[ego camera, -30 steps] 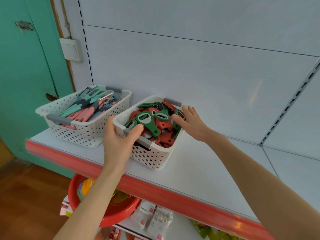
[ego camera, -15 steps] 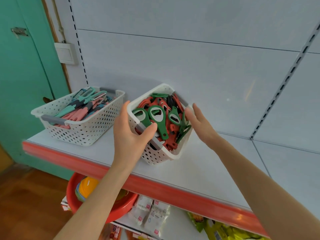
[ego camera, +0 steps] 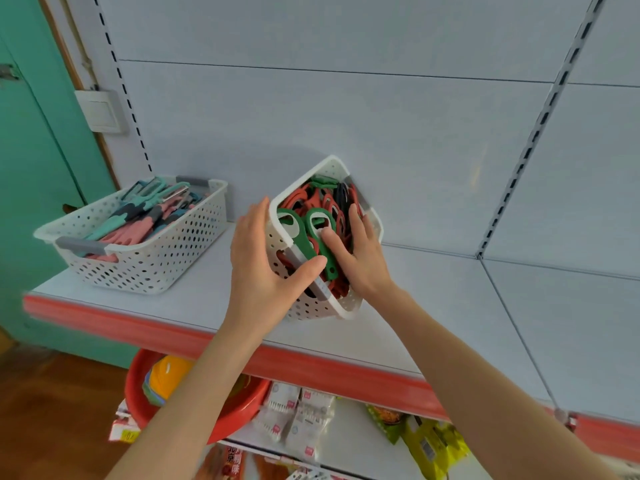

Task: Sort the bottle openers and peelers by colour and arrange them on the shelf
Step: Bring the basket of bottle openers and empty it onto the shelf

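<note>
Head view: left hand (ego camera: 258, 271) grips the near rim of the white basket (ego camera: 311, 310), thumb curled over its grey handle. The basket is tipped steeply, its lower end on the shelf (ego camera: 433, 323). Right hand (ego camera: 360, 258) lies flat, fingers extended, on the red and green bottle openers (ego camera: 320, 223) inside. Peelers (ego camera: 138, 223) fill a second basket (ego camera: 166, 258) to the left.

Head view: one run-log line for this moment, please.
left hand: grips tilted opener basket | right hand: presses green opener inside | peeler basket: on shelf, untouched
</note>
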### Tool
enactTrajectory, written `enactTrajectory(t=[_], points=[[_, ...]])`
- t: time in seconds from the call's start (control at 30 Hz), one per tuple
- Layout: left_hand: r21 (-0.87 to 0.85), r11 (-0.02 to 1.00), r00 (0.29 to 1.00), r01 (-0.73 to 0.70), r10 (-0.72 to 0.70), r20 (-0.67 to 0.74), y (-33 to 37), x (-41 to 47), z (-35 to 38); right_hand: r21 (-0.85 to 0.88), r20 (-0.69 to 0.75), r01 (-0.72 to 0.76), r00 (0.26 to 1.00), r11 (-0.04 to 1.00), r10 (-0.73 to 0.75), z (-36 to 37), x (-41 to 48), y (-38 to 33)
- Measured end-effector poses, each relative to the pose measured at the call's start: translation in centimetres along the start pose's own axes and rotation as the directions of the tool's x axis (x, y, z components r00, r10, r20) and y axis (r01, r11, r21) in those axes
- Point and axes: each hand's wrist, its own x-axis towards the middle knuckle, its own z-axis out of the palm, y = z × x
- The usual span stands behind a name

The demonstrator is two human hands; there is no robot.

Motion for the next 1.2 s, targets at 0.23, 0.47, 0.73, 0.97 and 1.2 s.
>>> enactTrajectory(t=[0.23,0.47,0.73,0.97,1.2], points=[[-0.038,0.993,0.992,0.108,-0.110,-0.057,-0.2,-0.4,0.7,0.145,-0.106,0.039,0.994,0.989,-0.023,0.0,-1.3,0.2],[-0.089,0.969,0.973,0.232,-0.231,0.025,0.5,-1.1,1.3,0.187,-0.151,0.026,0.989,0.982,0.002,-0.1,-1.6,0.1],[-0.069,0.986,0.987,0.153,-0.156,-0.039,1.1,-1.8,2.7,0.277,-0.134,-0.042,0.988,0.960,0.082,-0.2,-1.6,0.4],[0.001,1.000,1.000,0.022,-0.022,-0.018,0.9,-1.4,5.2,0.392,-0.223,-0.157,0.940,0.906,0.260,-2.0,-1.7,2.0],[0.049,0.999,0.998,0.017,-0.014,-0.060,1.2,-1.2,6.5,0.383,-0.220,-0.181,0.934,0.906,0.280,-2.8,-1.4,2.5]])
